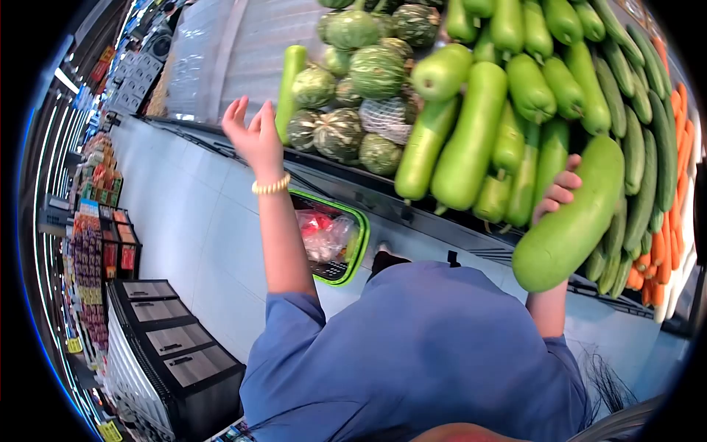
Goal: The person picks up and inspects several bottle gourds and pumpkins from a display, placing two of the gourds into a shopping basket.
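Note:
A big pale-green bottle gourd (568, 221) rests in my right hand (558, 193), whose fingers wrap its left side. It is held slantwise at the front edge of the produce stand. Over on the left, my left hand (254, 140) is raised at the stand's edge with nothing in it, its fingers loosely bent and apart. A cream beaded bracelet (271, 184) circles that wrist. Just right of the left hand stands a slim green gourd (289, 92), beside striped round pumpkins (377, 72). More bottle gourds (471, 140) are heaped between my two hands.
Cucumbers (648, 177) and carrots (672, 228) line the stand's right end. Below my left forearm, a green-rimmed shopping basket (359, 243) holding bagged goods is on the floor. A black-framed cabinet (177, 339) stands at lower left. Stocked shelves (88, 272) rise farther left.

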### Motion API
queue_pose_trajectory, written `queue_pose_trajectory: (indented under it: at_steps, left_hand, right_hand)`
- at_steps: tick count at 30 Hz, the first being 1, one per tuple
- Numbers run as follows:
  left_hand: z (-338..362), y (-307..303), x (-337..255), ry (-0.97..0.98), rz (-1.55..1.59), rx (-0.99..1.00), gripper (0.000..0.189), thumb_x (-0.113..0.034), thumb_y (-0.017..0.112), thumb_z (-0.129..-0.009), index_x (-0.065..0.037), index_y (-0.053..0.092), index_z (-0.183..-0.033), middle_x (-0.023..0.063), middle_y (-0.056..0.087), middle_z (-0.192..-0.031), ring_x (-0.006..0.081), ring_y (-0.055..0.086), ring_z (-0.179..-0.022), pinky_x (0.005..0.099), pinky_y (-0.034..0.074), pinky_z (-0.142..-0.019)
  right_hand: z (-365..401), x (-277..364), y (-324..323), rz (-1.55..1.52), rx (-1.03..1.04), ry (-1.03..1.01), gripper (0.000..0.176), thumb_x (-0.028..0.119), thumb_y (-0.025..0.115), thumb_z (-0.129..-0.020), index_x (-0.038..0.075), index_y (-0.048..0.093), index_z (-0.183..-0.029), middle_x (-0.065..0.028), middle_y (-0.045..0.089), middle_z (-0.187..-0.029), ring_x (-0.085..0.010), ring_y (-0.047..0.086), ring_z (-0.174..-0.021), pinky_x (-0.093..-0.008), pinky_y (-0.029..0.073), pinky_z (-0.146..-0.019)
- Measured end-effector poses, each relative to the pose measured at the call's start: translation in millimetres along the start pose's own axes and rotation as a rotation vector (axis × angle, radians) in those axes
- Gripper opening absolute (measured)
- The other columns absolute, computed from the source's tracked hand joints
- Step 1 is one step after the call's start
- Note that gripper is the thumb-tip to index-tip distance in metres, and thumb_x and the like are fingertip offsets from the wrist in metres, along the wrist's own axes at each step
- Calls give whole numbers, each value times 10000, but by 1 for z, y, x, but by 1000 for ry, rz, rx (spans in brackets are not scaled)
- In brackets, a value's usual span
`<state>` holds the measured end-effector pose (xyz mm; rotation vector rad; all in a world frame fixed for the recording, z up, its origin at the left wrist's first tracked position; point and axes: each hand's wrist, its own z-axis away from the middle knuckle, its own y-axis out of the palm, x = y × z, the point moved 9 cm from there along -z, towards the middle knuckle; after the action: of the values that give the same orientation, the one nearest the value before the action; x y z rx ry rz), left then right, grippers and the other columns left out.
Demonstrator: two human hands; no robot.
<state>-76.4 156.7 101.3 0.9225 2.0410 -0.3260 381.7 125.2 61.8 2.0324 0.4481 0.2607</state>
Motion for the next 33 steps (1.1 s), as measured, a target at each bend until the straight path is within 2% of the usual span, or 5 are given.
queue_pose_trajectory:
  at_steps: [3,7,12,21,33]
  left_hand:
    - [-78,-25,154,-160,-859,292,687,-343,763,-703,18,482,-1216,218,549,-1179,308,554,-1096,382,444,-916]
    - [-96,-8,246,-359,-618,350,909,-359,742,-718,114,261,-1327,289,554,-1128,360,546,-1081,380,426,-924]
    - [-95,36,313,-547,-550,711,763,-521,713,-695,101,515,-1090,264,620,-1022,344,626,-956,397,485,-822]
    - [-119,2,270,-500,-384,543,666,-484,739,-686,67,582,-1025,214,660,-949,245,661,-851,356,514,-742]
    - [-74,-11,109,-727,1479,575,783,-630,522,-801,-53,379,-1312,153,519,-1193,381,564,-1016,607,449,-860]
  right_hand:
    - [-13,-29,-5,324,-50,-77,830,432,713,-763,73,295,-1383,-81,498,-1067,-241,513,-920,-373,430,-815]
    - [-28,-78,-11,394,-52,-135,847,492,692,-758,72,289,-1374,-107,498,-1087,-265,519,-923,-395,441,-782]
    - [-38,-121,-22,483,-113,-166,855,546,651,-777,69,277,-1381,-127,499,-1113,-288,527,-940,-423,447,-808]
    - [-51,-145,-41,667,-243,-176,906,695,509,-783,41,280,-1366,-182,500,-1089,-337,540,-894,-477,463,-729]
    - [-162,-223,-113,640,-591,157,858,731,323,-825,-3,445,-1252,-185,637,-916,-308,652,-729,-439,559,-654]
